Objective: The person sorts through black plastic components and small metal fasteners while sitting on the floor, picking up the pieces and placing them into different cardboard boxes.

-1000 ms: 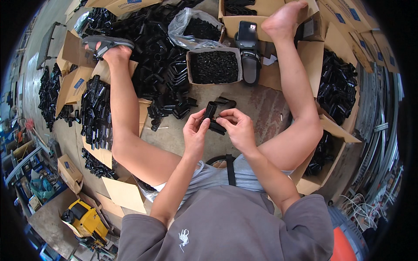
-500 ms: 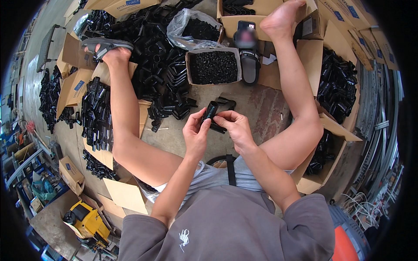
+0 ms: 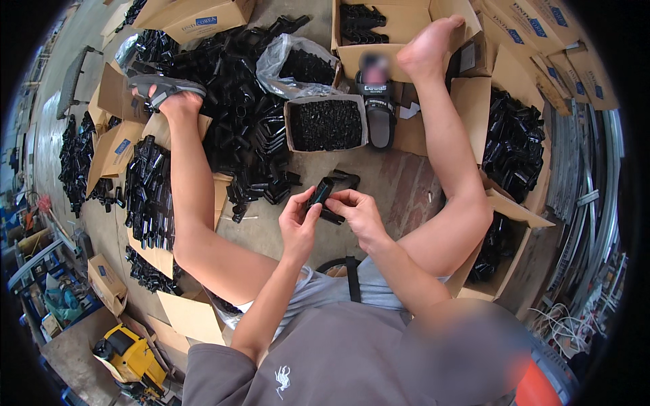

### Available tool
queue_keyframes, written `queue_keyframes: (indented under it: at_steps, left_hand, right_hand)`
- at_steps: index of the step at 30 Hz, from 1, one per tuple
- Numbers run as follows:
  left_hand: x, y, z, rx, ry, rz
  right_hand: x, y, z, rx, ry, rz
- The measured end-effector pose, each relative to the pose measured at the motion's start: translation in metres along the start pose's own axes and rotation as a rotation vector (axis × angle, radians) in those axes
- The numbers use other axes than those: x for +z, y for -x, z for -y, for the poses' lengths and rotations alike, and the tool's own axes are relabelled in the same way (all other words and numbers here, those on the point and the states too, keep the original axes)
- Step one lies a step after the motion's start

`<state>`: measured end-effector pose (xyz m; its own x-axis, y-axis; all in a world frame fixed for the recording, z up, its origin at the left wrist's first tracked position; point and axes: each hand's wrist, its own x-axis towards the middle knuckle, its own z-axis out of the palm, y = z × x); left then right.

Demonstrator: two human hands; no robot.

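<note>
A short, glossy black tube piece [image 3: 323,191] is between my hands, tilted, its open end up and away from me. My left hand [image 3: 298,222] grips it from the left with thumb and fingers. My right hand [image 3: 359,215] is closed in a pinch at its right side; whether a small part sits between those fingertips is hidden. Just beyond them on the floor lie a few black angled pieces [image 3: 347,178]. Farther off stands an open carton [image 3: 289,128] filled with tiny black parts [image 3: 325,124].
A heap of black tube fittings [image 3: 247,101] spreads at the far left, beside a clear plastic bag [image 3: 271,62]. Cardboard boxes of black parts [image 3: 516,145] stand around my legs. A slide sandal [image 3: 381,125] lies off my right foot. Metal profiles [image 3: 586,196] line the right side.
The view has shifted slightly, so the surroundings sit a little lower and left. Both hands stay at the tube piece, with only slight finger movement.
</note>
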<state>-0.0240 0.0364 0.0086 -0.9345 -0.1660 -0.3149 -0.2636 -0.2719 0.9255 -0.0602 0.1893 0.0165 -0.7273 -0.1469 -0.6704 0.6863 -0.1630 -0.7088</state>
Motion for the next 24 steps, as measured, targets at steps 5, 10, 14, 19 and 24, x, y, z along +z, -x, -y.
queue_keyframes:
  at_steps: [5, 10, 14, 19, 24]
  left_hand:
    - [-0.002, 0.000, 0.002, 0.000, 0.010, -0.004]
    - [-0.002, 0.003, 0.003, -0.029, -0.001, 0.016]
    - [0.000, 0.003, 0.002, -0.022, -0.014, 0.019]
    - [0.005, 0.000, 0.001, -0.002, -0.019, 0.015]
    - [0.008, 0.002, 0.002, 0.010, -0.012, 0.016]
  right_hand:
    - [0.001, 0.004, 0.002, -0.001, 0.013, 0.038]
    - [-0.002, 0.006, 0.002, 0.013, 0.031, 0.032]
    - [-0.002, 0.004, -0.004, -0.074, 0.123, 0.001]
    - [-0.001, 0.004, -0.011, -0.219, 0.179, -0.060]
    - [0.001, 0.003, -0.013, -0.193, 0.082, -0.056]
